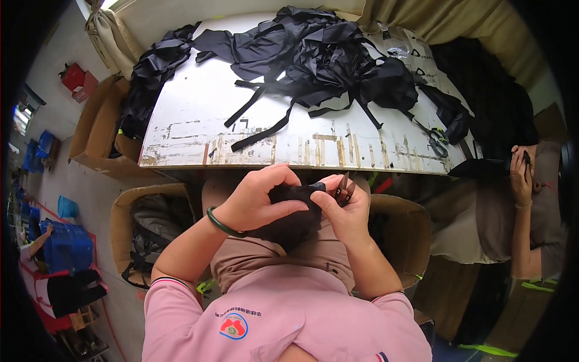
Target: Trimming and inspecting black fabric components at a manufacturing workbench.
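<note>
Above my lap, just off the table's near edge, I hold a piece of black fabric (295,194) with both hands. My left hand (256,196), with a dark green bangle on its wrist, pinches the fabric between thumb and fingers. My right hand (351,211) grips the fabric's other end, its thumb pressed on top. A small pair of thread snips (344,188) is also in my right hand, the blades pointing up and away from the cloth. The fabric's lower part hangs between my knees.
On the white table (187,105) lies a heap of black fabric pieces (319,54) with straps. Scissors (435,143) rest at its right edge. Cardboard boxes (123,211) flank my legs. Another person's hand (522,172) is at the right.
</note>
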